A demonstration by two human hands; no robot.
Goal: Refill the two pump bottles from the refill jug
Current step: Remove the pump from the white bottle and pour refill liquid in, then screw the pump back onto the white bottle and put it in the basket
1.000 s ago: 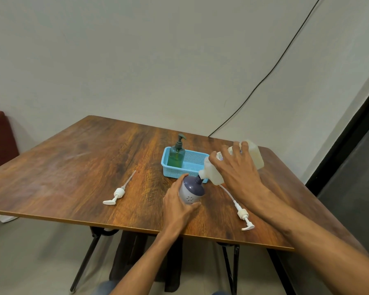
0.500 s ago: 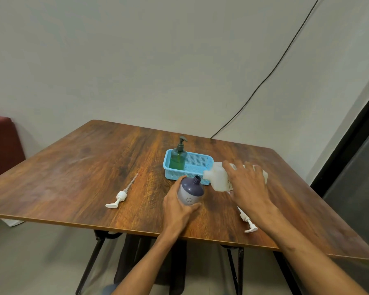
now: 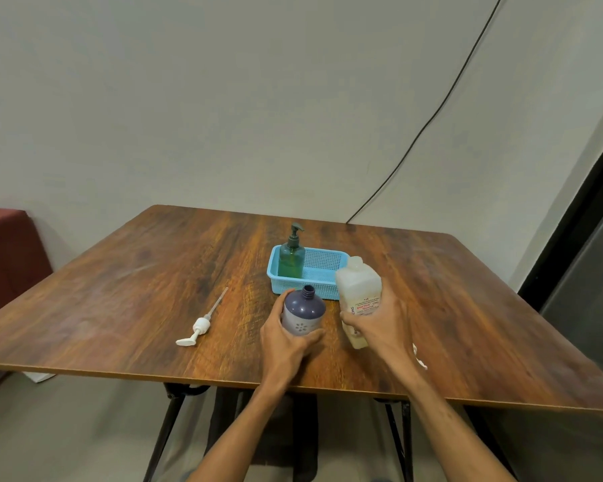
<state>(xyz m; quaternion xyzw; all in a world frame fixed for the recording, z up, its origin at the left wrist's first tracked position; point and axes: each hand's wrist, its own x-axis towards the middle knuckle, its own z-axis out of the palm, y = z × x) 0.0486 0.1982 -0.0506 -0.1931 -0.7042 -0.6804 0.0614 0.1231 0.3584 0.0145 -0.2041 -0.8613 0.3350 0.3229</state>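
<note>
Translucent white plastic refill jug (image 3: 357, 287) upright, right hand (image 3: 383, 325) wrapped round it. I note left hand (image 3: 282, 342) clasping the capless round purple bottle (image 3: 302, 313).

The person is showing a bare left hand (image 3: 286, 346) and bare right hand (image 3: 385, 325), both forearms running uncovered to the picture's edge.

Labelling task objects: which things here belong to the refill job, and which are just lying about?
Job: purple bottle, refill jug, green pump bottle, loose white pump.
Lying about: blue basket, red object.
</note>
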